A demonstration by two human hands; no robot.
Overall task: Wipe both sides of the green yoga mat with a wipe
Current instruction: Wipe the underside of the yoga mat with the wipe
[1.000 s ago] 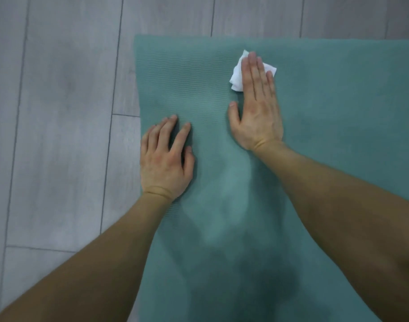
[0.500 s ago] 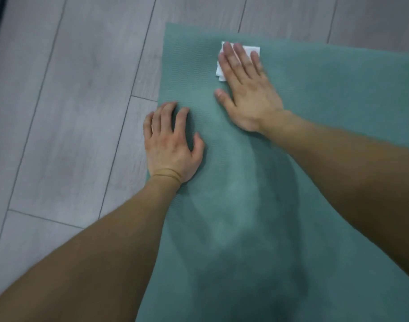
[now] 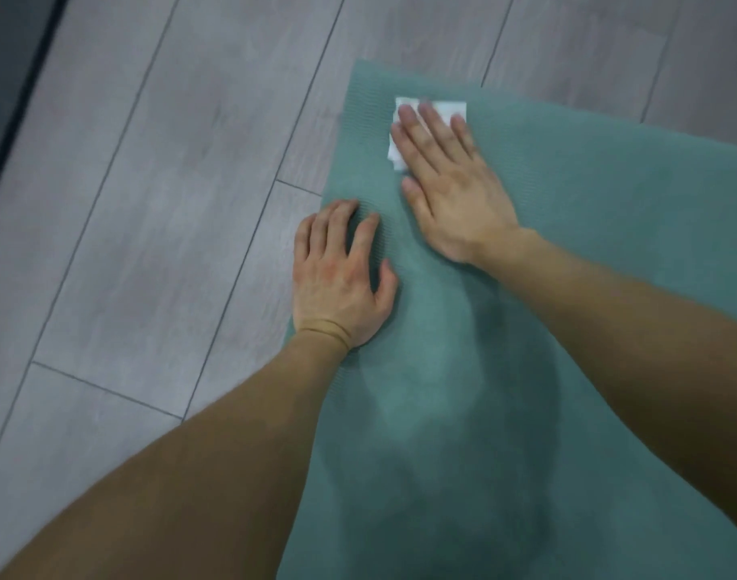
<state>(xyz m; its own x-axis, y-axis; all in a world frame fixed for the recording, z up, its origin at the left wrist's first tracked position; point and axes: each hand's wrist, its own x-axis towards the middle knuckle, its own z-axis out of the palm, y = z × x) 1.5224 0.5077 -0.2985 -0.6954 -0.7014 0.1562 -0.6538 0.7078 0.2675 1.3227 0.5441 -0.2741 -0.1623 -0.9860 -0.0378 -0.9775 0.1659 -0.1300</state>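
The green yoga mat (image 3: 588, 253) lies flat on the floor and fills the right half of the view. A white folded wipe (image 3: 446, 110) rests near the mat's far left corner. My right hand (image 3: 450, 190) lies flat on the wipe with fingers stretched out, pressing it onto the mat; most of the wipe is hidden under the fingers. My left hand (image 3: 341, 278) presses palm down on the mat's left edge, fingers spread, holding nothing. Both forearms reach in from the bottom.
Grey wood-look floor planks (image 3: 149, 228) surround the mat on the left and beyond its far edge. A dark strip (image 3: 11, 90) runs along the upper left corner.
My right hand has slid the wipe leftward toward the mat's far left corner. My left hand stays planted on the mat's left edge. The camera view has swung left.
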